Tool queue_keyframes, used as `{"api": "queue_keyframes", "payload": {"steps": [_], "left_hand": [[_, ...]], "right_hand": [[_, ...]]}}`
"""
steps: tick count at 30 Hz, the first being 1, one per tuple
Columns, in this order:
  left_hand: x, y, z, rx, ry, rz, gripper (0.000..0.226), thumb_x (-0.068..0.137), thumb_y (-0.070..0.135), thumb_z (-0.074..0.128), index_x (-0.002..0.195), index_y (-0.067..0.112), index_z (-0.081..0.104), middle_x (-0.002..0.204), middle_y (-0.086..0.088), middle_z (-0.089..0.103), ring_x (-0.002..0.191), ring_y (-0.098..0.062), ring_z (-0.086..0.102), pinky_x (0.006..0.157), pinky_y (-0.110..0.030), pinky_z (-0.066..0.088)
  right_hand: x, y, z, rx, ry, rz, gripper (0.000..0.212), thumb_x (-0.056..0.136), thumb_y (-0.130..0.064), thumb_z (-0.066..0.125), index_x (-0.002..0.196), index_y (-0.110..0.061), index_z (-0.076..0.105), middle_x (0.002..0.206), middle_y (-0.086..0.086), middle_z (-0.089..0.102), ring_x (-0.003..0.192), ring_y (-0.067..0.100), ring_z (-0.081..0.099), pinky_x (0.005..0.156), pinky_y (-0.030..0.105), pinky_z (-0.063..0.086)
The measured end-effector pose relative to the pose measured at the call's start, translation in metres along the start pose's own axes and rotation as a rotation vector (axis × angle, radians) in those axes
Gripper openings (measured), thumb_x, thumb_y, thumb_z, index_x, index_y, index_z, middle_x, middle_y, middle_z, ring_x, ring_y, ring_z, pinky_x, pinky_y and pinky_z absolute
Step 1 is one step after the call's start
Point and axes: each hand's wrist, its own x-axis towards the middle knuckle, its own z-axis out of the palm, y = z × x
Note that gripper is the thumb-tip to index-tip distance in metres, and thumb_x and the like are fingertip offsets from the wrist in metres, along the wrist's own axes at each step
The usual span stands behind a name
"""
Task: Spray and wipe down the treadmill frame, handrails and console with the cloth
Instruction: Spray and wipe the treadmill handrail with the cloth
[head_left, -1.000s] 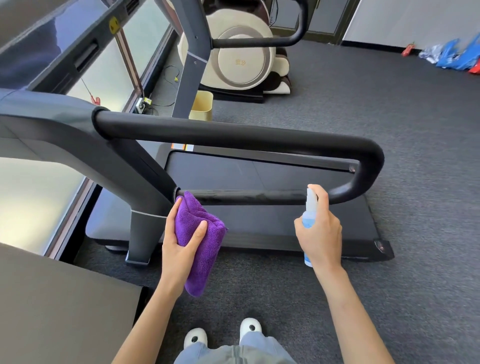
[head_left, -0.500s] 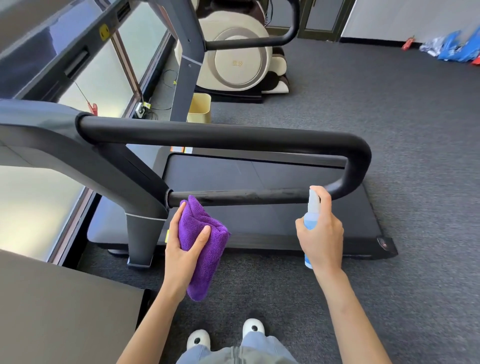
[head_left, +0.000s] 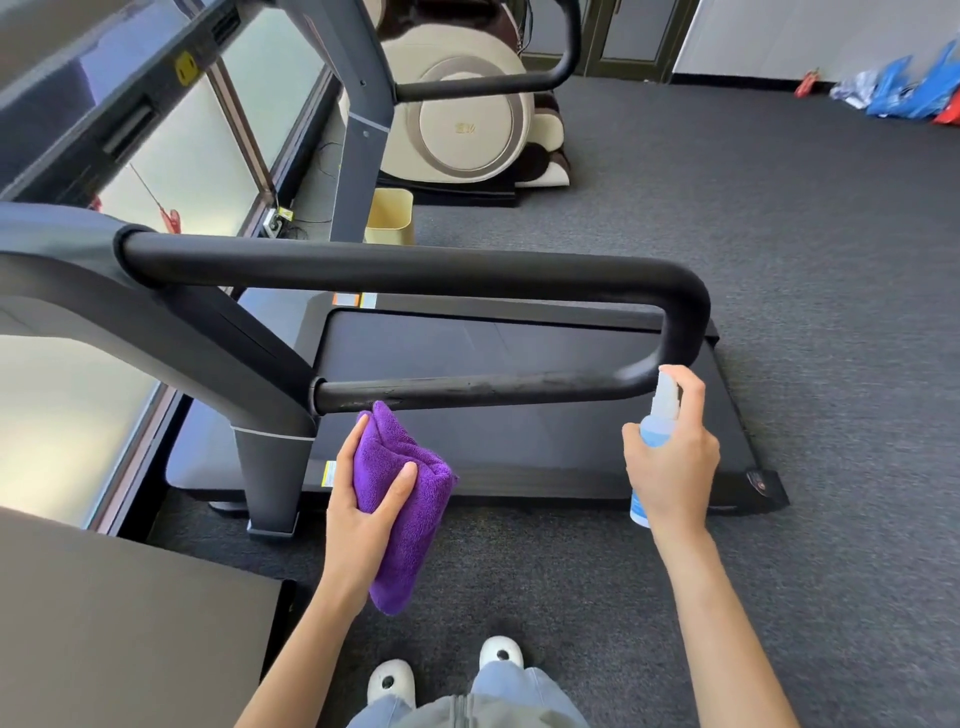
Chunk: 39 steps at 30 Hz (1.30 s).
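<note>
Dark grey carpet covers the room, with frosted windows along the left wall. A black treadmill sits on the carpet, its looped black handrail running across the middle of the view. The person's left hand holds a folded purple cloth, fingers and thumb wrapped around it; the cloth's top edge touches the underside of the handrail's lower bar near the grey upright post. The right hand grips a small blue spray bottle, index finger curled over the nozzle, just beside the handrail's curved end. A cream massage chair and a pale yellow bin stand beyond the treadmill.
</note>
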Motion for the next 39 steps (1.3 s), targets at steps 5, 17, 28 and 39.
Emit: {"api": "queue_keyframes", "payload": {"steps": [5,17,28,39], "left_hand": [[-0.002,-0.001,-0.003,0.021,0.061,-0.028,0.071,0.076,0.044,0.071,0.139,0.052,0.037,0.137,0.023,0.048,0.118,-0.003,0.056,0.099,-0.038,0.050],[0.036,0.008,-0.009,0.130,0.330,0.119,0.043,0.082,0.056,0.067,0.118,0.051,0.043,0.109,0.043,0.053,0.099,0.014,0.057,0.081,-0.004,0.045],[0.126,0.011,-0.017,1.166,-0.130,0.407,0.076,0.092,0.068,0.027,0.153,0.023,0.031,0.148,-0.008,0.044,0.136,-0.030,0.038,0.113,-0.044,0.028],[0.152,0.008,-0.009,1.241,-0.120,0.445,0.076,0.093,0.065,0.017,0.107,0.016,0.074,0.121,-0.002,0.068,0.120,-0.023,0.056,0.108,-0.038,0.034]], "right_hand": [[-0.003,0.002,0.004,-0.019,-0.108,-0.044,0.071,0.077,0.003,0.062,0.134,-0.032,0.038,0.084,0.001,0.056,0.067,0.029,0.047,0.063,0.034,0.038],[-0.011,-0.016,0.027,0.058,-0.336,-0.178,0.073,0.078,0.001,0.067,0.136,-0.035,0.039,0.087,-0.008,0.054,0.069,0.022,0.048,0.066,0.032,0.042],[-0.012,-0.028,0.028,0.072,-0.287,-0.160,0.072,0.078,0.003,0.068,0.134,-0.034,0.042,0.090,-0.011,0.056,0.068,0.031,0.057,0.064,0.037,0.049],[-0.012,-0.043,0.053,0.038,-0.328,-0.146,0.072,0.078,0.002,0.068,0.134,-0.033,0.042,0.088,0.000,0.064,0.067,0.034,0.057,0.062,0.039,0.050]]}}
